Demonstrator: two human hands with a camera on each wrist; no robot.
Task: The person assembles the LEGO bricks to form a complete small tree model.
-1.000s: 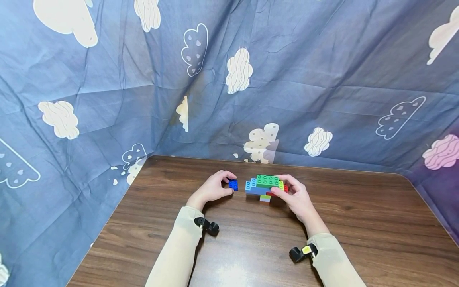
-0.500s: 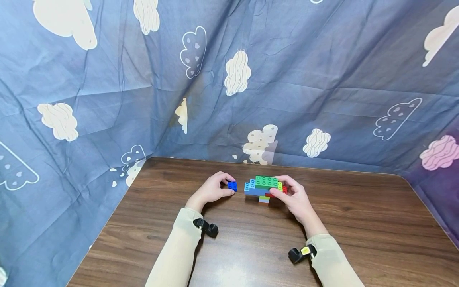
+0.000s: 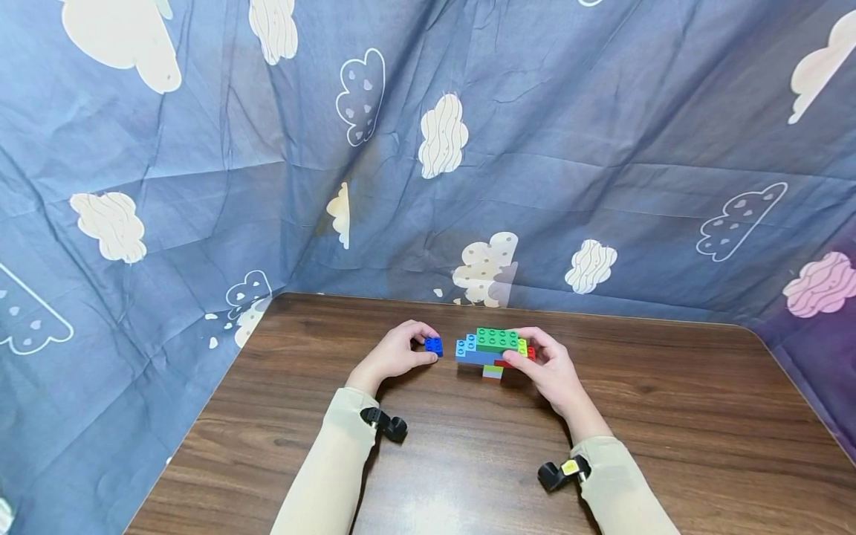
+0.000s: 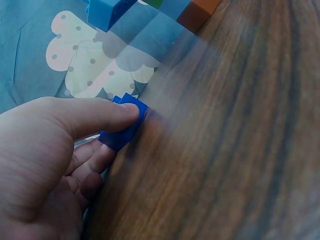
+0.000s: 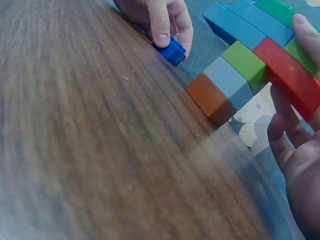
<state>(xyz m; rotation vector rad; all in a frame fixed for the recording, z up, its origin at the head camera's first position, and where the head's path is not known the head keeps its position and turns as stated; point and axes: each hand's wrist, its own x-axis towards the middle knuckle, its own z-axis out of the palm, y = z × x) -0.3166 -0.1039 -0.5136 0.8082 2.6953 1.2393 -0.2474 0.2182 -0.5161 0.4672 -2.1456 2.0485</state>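
Observation:
In the head view my left hand (image 3: 394, 351) pinches a small dark blue building brick (image 3: 434, 346) between thumb and fingers, low at the table. The left wrist view shows the thumb pressed on the blue brick's (image 4: 122, 120) side. To its right, apart from it, stands a built brick model (image 3: 496, 340), with green on top, light blue, lime and red below. My right hand (image 3: 551, 369) grips the model's right end. In the right wrist view a narrow column of lime, grey and orange bricks (image 5: 227, 82) carries the wider layers, and the orange brick (image 5: 210, 100) meets the table.
Brown wood-grain table (image 3: 468, 446) lies under both hands. Behind and to the left hangs a blue cloth (image 3: 401, 208) with cloud prints, reaching the table's back edge. A small black camera (image 3: 394, 429) is strapped to the left wrist, another camera (image 3: 551, 475) to the right.
The whole head view has shifted slightly. Both hands keep their grips, and neither the blue brick nor the model has visibly moved on the table.

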